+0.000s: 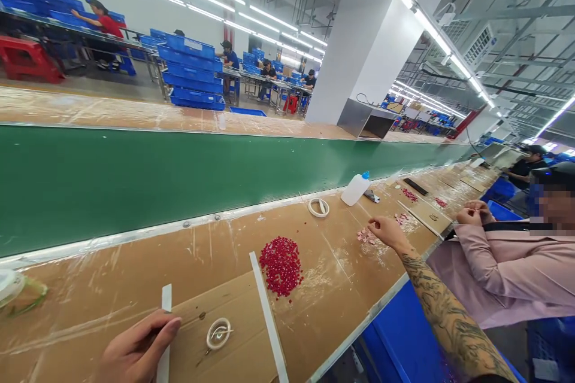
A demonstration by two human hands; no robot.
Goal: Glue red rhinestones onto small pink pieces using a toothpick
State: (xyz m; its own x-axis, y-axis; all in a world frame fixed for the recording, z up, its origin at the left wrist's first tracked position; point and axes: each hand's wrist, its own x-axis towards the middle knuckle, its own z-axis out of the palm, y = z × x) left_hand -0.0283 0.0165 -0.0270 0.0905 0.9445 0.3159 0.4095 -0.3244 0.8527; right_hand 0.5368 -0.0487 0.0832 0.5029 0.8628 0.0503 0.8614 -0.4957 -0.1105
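My left hand (142, 346) is at the lower left, thumb pressed against curled fingers beside a white strip (166, 297) on a cardboard sheet (238, 305). Whatever it may hold is hidden. On the cardboard lies a small white ring-shaped dish (218, 334) with a thin piece in it. My right hand (385, 231) reaches far to the right, fingertips pinched above a scatter of small pale pink pieces (367, 237); I cannot make out anything between them. A pile of small dark red pieces (281, 266) sits between the hands, by a second white strip (268, 317).
A white bottle with a blue cap (356, 190) and a white ring of tape (318, 207) stand near the green belt (135, 179). A clear container (20, 293) is at the left edge. A co-worker in a pink jacket (507, 257) sits at right, near a blue bin (395, 335).
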